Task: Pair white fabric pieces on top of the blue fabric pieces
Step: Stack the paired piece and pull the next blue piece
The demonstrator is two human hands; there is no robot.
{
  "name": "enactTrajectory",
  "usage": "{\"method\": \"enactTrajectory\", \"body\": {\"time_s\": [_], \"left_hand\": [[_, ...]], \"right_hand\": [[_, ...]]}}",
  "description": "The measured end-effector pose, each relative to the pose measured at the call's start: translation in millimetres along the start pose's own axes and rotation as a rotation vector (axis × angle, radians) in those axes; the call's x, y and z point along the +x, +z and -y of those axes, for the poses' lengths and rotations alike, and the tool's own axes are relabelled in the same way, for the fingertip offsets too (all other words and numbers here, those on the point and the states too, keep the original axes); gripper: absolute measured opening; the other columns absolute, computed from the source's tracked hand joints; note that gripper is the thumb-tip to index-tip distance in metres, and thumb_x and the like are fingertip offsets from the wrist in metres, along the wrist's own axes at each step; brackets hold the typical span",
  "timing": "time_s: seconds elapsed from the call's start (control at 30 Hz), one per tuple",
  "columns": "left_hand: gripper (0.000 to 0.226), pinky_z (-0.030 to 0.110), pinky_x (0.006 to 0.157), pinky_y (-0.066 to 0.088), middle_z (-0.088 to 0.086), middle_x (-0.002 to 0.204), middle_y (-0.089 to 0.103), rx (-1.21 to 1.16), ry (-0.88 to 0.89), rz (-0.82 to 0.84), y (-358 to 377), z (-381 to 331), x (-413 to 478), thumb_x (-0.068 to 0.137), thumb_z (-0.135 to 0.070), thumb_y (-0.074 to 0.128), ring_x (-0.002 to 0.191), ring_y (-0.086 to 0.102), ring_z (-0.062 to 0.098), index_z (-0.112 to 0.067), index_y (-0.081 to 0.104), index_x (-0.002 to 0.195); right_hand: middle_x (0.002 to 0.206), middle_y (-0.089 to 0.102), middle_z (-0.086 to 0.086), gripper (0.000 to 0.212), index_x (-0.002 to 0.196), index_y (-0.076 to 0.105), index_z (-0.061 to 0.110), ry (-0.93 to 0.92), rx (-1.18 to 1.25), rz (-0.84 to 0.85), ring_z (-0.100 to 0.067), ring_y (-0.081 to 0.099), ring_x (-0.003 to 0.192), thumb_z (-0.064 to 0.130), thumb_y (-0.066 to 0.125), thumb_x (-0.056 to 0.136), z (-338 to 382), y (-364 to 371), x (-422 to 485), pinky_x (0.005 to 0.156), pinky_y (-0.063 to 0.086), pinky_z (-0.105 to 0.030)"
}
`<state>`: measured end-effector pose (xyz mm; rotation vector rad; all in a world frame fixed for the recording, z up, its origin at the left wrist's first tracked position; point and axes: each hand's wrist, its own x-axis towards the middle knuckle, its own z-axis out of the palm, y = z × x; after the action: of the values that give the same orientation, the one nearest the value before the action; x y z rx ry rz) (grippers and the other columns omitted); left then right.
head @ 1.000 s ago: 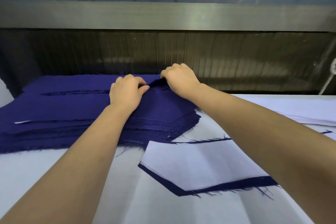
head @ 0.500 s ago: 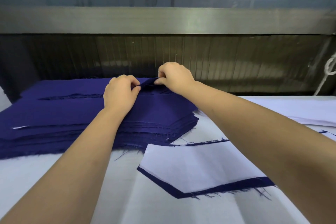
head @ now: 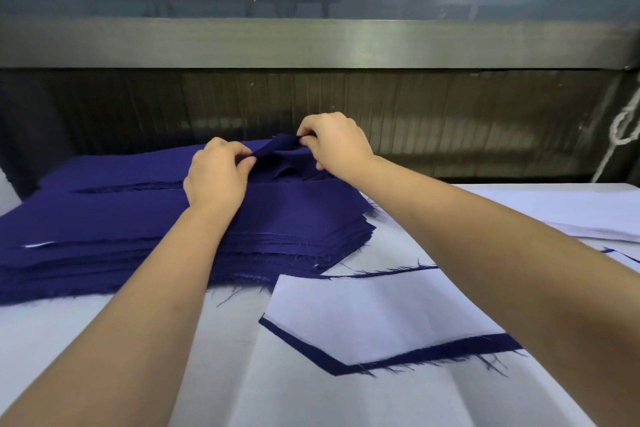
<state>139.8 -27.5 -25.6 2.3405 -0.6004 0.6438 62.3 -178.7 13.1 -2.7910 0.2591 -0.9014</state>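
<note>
Both hands are at the far edge of the stack of blue fabric pieces [head: 104, 229], which sits on the left half of the white table [head: 86, 340].

The left hand [head: 216, 177] pinches the raised edge of the top blue piece [head: 277, 147] between thumb and fingers. The right hand [head: 334, 144], fingers curled, pinches the same edge just beside the left. That edge stands clear of the stack between the 2 hands. Whether 1 layer or more is caught cannot be told from this view.

In front of the stack, near its right corner, 1 white fabric piece [head: 363, 319] lies flat on a blue piece [head: 450, 352], whose border shows along the near and left sides.

A pile of white pieces [head: 554, 208] lies at the table's right edge, apart from the stack. A metal rail [head: 311, 43] runs across behind the table.
</note>
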Motion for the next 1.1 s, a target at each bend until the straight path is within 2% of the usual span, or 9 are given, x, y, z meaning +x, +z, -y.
{"method": "enactTrajectory", "body": {"time_s": [0.2, 0.3, 0.5, 0.57, 0.67, 0.73, 0.9, 1.03, 1.1], "left_hand": [[0.026, 0.038, 0.067, 0.036, 0.005, 0.122, 0.050, 0.098, -0.005, -0.002, -1, 2, -6, 0.092, -0.016, 0.059, 0.111, 0.047, 0.029, -0.021, 0.062, 0.117], [0.028, 0.037, 0.070, 0.035, 0.006, 0.123, 0.049, 0.117, -0.068, -0.017, -3, 7, -6, 0.093, -0.013, 0.056, 0.103, 0.053, 0.035, -0.020, 0.060, 0.120], [0.026, 0.041, 0.074, 0.037, 0.008, 0.126, 0.052, 0.185, -0.078, 0.022, -5, 13, -8, 0.095, -0.017, 0.052, 0.106, 0.053, 0.041, -0.020, 0.066, 0.117], [0.026, 0.044, 0.078, 0.041, 0.009, 0.126, 0.052, 0.207, -0.056, 0.043, -7, 11, -8, 0.096, -0.019, 0.051, 0.107, 0.053, 0.042, -0.019, 0.066, 0.117], [0.026, 0.045, 0.079, 0.041, 0.008, 0.125, 0.054, 0.254, -0.015, 0.042, -12, 9, -10, 0.096, -0.021, 0.051, 0.107, 0.053, 0.042, -0.019, 0.066, 0.118], [0.026, 0.044, 0.078, 0.041, 0.007, 0.125, 0.055, 0.269, 0.016, 0.044, -13, 4, -12, 0.096, -0.022, 0.051, 0.106, 0.054, 0.042, -0.020, 0.066, 0.118], [0.027, 0.035, 0.067, 0.036, 0.004, 0.122, 0.055, 0.312, 0.146, 0.078, -8, -18, -28, 0.097, -0.025, 0.050, 0.100, 0.057, 0.039, -0.021, 0.065, 0.119], [0.029, 0.030, 0.059, 0.036, 0.000, 0.121, 0.055, 0.388, 0.246, 0.088, -12, -25, -44, 0.098, -0.026, 0.045, 0.092, 0.061, 0.031, -0.022, 0.061, 0.122], [0.030, 0.028, 0.054, 0.036, -0.002, 0.120, 0.055, 0.447, 0.319, 0.102, -17, -26, -54, 0.099, -0.027, 0.043, 0.087, 0.062, 0.026, -0.023, 0.059, 0.124]], "right_hand": [[0.096, 0.066, -0.006, 0.017, 0.100, 0.064, 0.012, 0.041, 0.101, 0.000, -0.025, 0.065, 0.084, 0.013, 0.048, 0.095, -22, -3, -14, 0.082, 0.052, -0.040], [0.089, 0.069, -0.007, 0.015, 0.096, 0.064, 0.008, 0.036, 0.197, -0.041, -0.024, 0.067, 0.082, 0.008, 0.049, 0.093, -37, -13, -23, 0.082, 0.051, -0.037], [0.084, 0.068, -0.009, 0.013, 0.091, 0.063, 0.002, 0.097, 0.306, -0.083, -0.026, 0.068, 0.086, -0.001, 0.050, 0.090, -76, -38, -56, 0.077, 0.051, -0.034], [0.084, 0.066, -0.005, 0.012, 0.090, 0.060, 0.008, 0.151, 0.323, -0.099, -0.024, 0.068, 0.087, 0.000, 0.052, 0.091, -90, -47, -72, 0.078, 0.051, -0.031], [0.088, 0.069, -0.011, 0.012, 0.088, 0.058, 0.014, 0.243, 0.321, -0.113, -0.028, 0.067, 0.087, 0.004, 0.053, 0.091, -111, -57, -95, 0.080, 0.051, -0.039], [0.089, 0.069, -0.012, 0.011, 0.088, 0.058, 0.015, 0.298, 0.321, -0.123, -0.028, 0.066, 0.086, 0.006, 0.054, 0.091, -124, -65, -111, 0.076, 0.050, -0.036], [0.084, 0.066, -0.005, 0.006, 0.088, 0.060, 0.013, 0.382, 0.304, -0.143, -0.023, 0.061, 0.080, 0.010, 0.056, 0.091, -152, -85, -147, 0.065, 0.043, -0.022], [0.089, 0.066, -0.006, 0.004, 0.091, 0.061, 0.008, 0.421, 0.320, -0.156, -0.023, 0.062, 0.085, 0.009, 0.057, 0.091, -165, -99, -173, 0.076, 0.047, -0.030], [0.089, 0.065, -0.005, 0.003, 0.091, 0.061, 0.010, 0.437, 0.331, -0.177, -0.021, 0.062, 0.086, 0.010, 0.058, 0.091, -169, -104, -185, 0.076, 0.046, -0.028]]}}
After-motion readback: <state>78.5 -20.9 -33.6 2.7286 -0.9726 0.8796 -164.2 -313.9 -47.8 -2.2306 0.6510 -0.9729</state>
